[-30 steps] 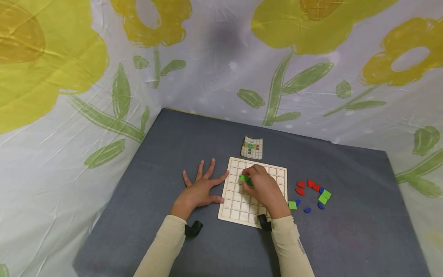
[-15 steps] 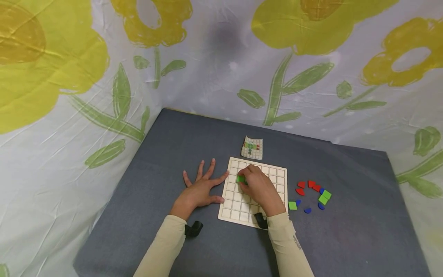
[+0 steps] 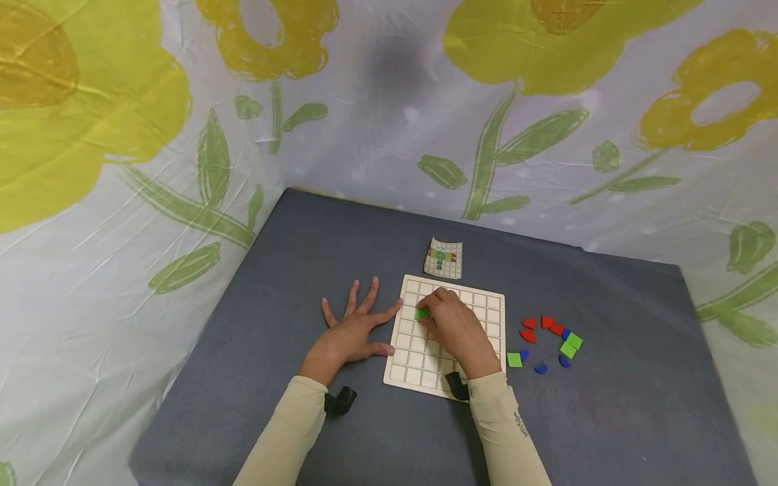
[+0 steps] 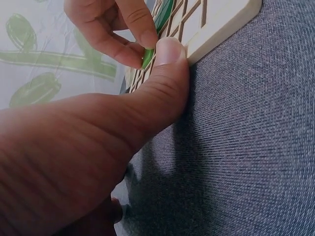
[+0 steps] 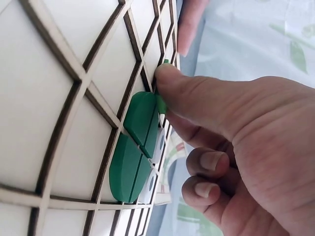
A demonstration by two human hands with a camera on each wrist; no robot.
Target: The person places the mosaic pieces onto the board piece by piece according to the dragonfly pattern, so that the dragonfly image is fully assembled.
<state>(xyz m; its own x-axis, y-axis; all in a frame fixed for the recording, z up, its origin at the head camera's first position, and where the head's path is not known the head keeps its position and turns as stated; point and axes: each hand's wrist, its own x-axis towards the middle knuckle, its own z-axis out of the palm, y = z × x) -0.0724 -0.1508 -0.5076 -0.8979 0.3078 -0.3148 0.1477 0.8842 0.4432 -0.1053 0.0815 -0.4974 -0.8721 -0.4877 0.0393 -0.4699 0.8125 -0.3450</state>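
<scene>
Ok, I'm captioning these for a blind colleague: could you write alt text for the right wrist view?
The right hand pinches a bright green tile at a wooden grid board, beside dark green pieces that form a rounded shape. White pieces lie beyond them, and a finger of the left hand shows at the top.

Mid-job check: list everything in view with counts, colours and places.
Backdrop: one, flowered white, rear
Table: one, dark grey, centre
Grid board: one, pale, on table
Pattern card: one, multicoloured, beyond board
Held piece: one, light green, at board, partly hidden
Rounded pieces: four by seams, dark green, on board
Eye pieces: two visible, white, on board
Loose squares: three, light green, right of board
Red pieces: four, red, right of board
Blue pieces: four, blue, right of board
Wrist devices: two, black, at wrists
Sleeves: two, beige, forearms
Left hand: one, spread, board's left edge
Right hand: one, pinching held piece
</scene>
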